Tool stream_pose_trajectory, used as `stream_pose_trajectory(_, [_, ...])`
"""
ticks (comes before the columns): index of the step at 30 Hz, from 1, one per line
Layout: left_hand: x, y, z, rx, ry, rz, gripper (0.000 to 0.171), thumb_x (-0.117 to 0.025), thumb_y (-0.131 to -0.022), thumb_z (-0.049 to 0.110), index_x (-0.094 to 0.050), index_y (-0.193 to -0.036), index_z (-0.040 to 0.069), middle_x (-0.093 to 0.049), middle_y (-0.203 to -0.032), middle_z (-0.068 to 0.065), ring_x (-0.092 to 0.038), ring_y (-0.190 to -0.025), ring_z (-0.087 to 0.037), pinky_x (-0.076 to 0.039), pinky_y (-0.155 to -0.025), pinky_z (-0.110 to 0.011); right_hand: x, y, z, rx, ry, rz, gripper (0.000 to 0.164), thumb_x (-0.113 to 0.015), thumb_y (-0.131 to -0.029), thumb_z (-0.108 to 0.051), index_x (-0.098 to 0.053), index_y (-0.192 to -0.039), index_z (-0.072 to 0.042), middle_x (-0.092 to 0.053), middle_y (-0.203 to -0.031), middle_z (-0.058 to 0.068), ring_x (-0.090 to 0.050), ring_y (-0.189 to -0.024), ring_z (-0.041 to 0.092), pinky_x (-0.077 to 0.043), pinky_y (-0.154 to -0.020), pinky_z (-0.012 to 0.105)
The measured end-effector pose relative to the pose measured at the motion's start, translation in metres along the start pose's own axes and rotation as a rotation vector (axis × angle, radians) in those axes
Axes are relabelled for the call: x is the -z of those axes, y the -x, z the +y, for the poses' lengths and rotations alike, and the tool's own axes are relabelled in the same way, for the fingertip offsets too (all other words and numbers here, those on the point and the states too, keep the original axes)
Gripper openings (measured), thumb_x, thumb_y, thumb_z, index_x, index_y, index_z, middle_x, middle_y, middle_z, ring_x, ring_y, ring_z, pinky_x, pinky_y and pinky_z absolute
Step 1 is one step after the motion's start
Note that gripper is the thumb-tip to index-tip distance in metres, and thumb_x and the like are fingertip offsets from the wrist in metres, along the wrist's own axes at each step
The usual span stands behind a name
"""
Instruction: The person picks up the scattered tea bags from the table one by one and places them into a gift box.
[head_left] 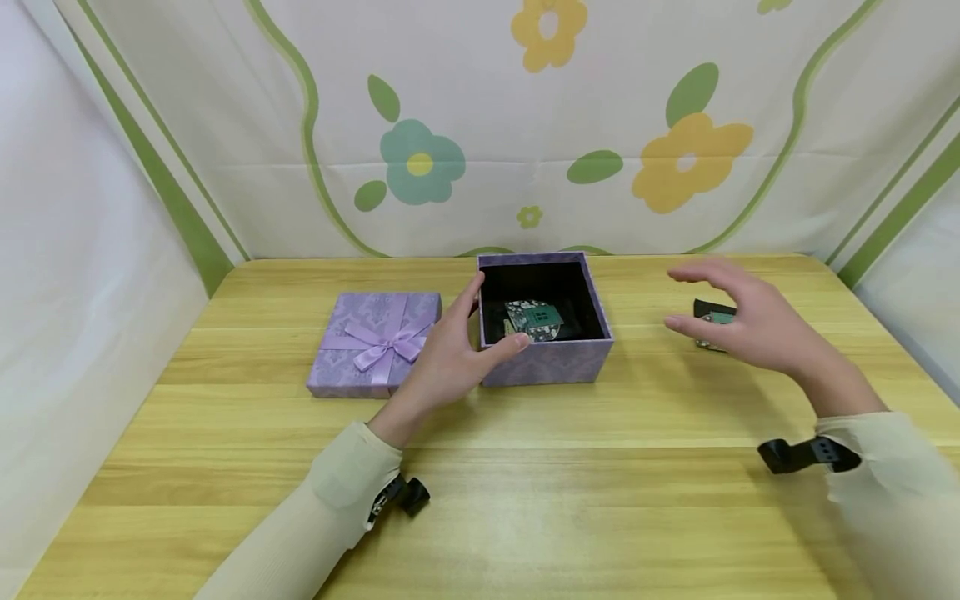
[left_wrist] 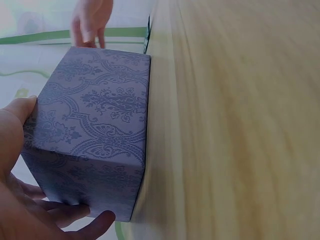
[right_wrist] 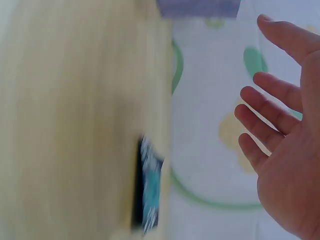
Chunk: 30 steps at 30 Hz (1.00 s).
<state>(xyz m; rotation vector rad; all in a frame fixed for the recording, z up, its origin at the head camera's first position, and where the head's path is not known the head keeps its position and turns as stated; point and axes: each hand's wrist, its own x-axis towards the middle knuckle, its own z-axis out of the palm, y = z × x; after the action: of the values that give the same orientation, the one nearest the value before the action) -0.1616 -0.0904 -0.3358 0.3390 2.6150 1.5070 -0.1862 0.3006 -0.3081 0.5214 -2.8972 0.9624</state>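
A purple patterned gift box (head_left: 547,364) stands lidless on the table, its inside black. In it lies a dark floral-printed item with a green label (head_left: 542,317). My left hand (head_left: 446,358) holds the box by its near left corner, thumb over the front rim and fingers along the left side; the left wrist view shows those fingers (left_wrist: 65,215) against the wall. To the right, my right hand (head_left: 761,321) hovers with fingers spread, nothing in it. Partly hidden beyond that hand is a small black item with a green label (head_left: 720,317), blurred in the right wrist view.
The matching purple lid (head_left: 341,323), tied with a lilac ribbon bow (head_left: 386,346), lies left of the box, partly behind my left hand. A white curtain (head_left: 495,125) with flower prints hangs along the back edge of the wooden table (head_left: 540,517).
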Motion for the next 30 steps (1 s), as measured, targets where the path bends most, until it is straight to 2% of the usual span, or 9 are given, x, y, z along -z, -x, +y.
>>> stream_pose_trajectory(7, [0.001, 0.001, 0.0, 0.005, 0.005, 0.002, 0.106, -0.075, -0.092, 0.062, -0.011, -0.172, 0.037, -0.019, -0.178, 0.008, -0.026, -0.164, -0.026, -0.03, -0.127, -0.065, 0.012, 0.017, 0.038, -0.097, 0.038, -0.024, 0.076, -0.083, -0.094, -0.035, -0.049, -0.159, -0.017, -0.041, -0.165, 0.018, -0.036, -0.149, 0.049, -0.029, -0.115, 0.073])
stream_pose_trajectory(12, [0.001, 0.001, 0.0, 0.005, 0.005, 0.002, 0.106, -0.075, -0.092, 0.062, -0.011, -0.172, 0.037, -0.018, -0.178, 0.008, -0.025, -0.164, -0.026, -0.03, -0.127, -0.064, 0.015, 0.022, 0.056, -0.121, 0.061, -0.042, 0.08, -0.084, -0.093, -0.034, -0.046, -0.161, -0.013, -0.04, -0.163, 0.022, -0.037, -0.145, 0.047, -0.03, -0.113, 0.071])
stream_pose_trajectory(15, [0.002, 0.001, -0.001, 0.004, 0.001, 0.004, 0.105, -0.075, -0.092, 0.062, -0.011, -0.172, 0.037, -0.018, -0.178, 0.008, -0.025, -0.164, -0.026, -0.03, -0.127, -0.064, 0.014, 0.023, 0.063, -0.133, 0.063, -0.079, 0.085, -0.084, -0.092, -0.035, -0.043, -0.162, -0.01, -0.038, -0.163, 0.026, -0.034, -0.146, 0.051, -0.028, -0.113, 0.075])
stream_pose_trajectory(23, [0.001, 0.0, -0.002, -0.005, -0.006, 0.003, 0.105, -0.076, -0.093, 0.061, -0.01, -0.172, 0.037, -0.018, -0.178, 0.008, -0.026, -0.164, -0.026, -0.031, -0.127, -0.065, 0.013, 0.019, 0.082, -0.124, 0.108, -0.159, 0.094, -0.087, -0.088, -0.036, -0.039, -0.162, -0.003, -0.032, -0.164, 0.036, -0.027, -0.149, 0.062, -0.023, -0.113, 0.082])
stream_pose_trajectory(30, [0.001, 0.0, -0.002, -0.019, -0.002, -0.002, 0.105, -0.075, -0.093, 0.06, -0.011, -0.172, 0.035, -0.018, -0.178, 0.007, -0.025, -0.165, -0.027, -0.031, -0.127, -0.065, 0.01, 0.017, 0.097, -0.085, 0.123, -0.188, 0.09, -0.089, -0.087, -0.028, -0.042, -0.159, 0.001, -0.036, -0.16, 0.039, -0.031, -0.145, 0.062, -0.028, -0.112, 0.079])
